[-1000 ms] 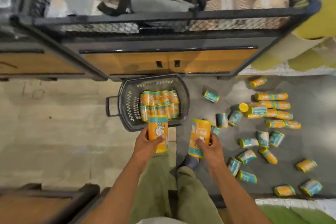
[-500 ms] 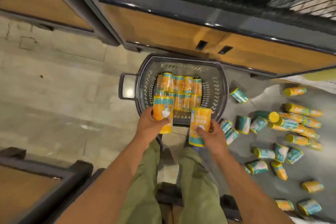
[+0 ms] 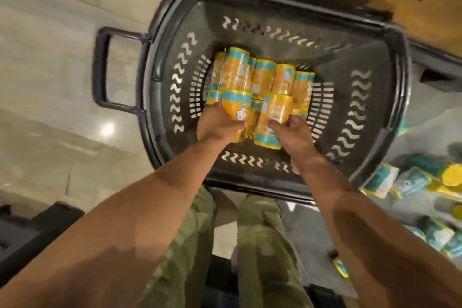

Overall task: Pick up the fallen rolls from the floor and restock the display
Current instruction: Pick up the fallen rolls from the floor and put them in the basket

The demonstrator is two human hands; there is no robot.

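Both my hands are down inside a dark plastic basket (image 3: 370, 97) on the floor. My left hand (image 3: 217, 125) grips an orange roll with teal bands (image 3: 235, 105). My right hand (image 3: 290, 132) grips a second orange and teal roll (image 3: 273, 120). Both rolls sit low, against the several rolls (image 3: 262, 75) packed in the basket's bottom. More fallen rolls (image 3: 410, 180) lie on the grey floor at the right edge.
The basket's handle (image 3: 102, 67) sticks out to the left over pale floor tiles. A wood-fronted display base (image 3: 412, 7) stands just behind the basket. A dark shelf corner (image 3: 37, 235) is at lower left. My green trouser legs (image 3: 262, 245) are below.
My head and both hands have dropped towards the basket. The two rolls went from above its near rim down inside, onto the stacked rolls.
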